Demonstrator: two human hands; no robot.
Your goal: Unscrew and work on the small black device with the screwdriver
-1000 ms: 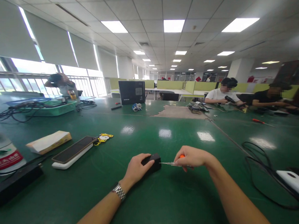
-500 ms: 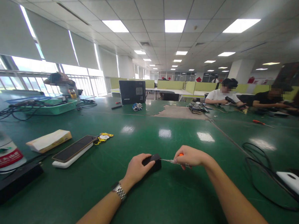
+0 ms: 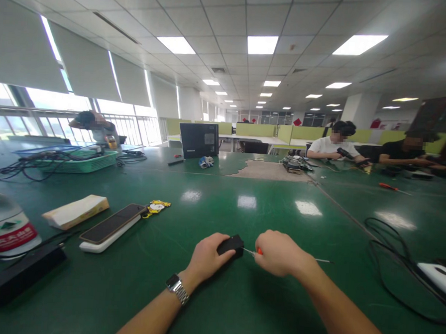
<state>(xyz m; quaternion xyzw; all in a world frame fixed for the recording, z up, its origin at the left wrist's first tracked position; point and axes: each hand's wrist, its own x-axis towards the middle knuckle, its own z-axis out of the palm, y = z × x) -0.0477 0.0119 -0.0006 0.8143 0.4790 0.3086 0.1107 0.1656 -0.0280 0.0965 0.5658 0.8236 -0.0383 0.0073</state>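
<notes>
My left hand [image 3: 206, 257], with a metal-band watch [image 3: 178, 287] on its wrist, is wrapped round a small black box [image 3: 234, 243] at the table's near middle. To the right of it, my right hand [image 3: 278, 252] is closed on a screwdriver [image 3: 259, 250] with an orange part on its handle. The tool's thin shaft points left at the end face of the box; whether its tip touches or enters the box I cannot tell. Another thin metal shaft [image 3: 323, 261] sticks out on the right side of the same fist. Most of the handle is hidden by my fingers.
On the green table [image 3: 213, 211] at left are a bottle [image 3: 8, 225], a black power brick [image 3: 23, 271], a tissue pack [image 3: 76, 210] and a phone [image 3: 113, 223] on a white block. Cables [image 3: 376, 270] and a white device [image 3: 437, 278] lie right. Co-workers sit beyond.
My right fist has turned, so its back now faces up and a second shaft shows on its right. The black box is tilted slightly more. The camera view has shifted a little.
</notes>
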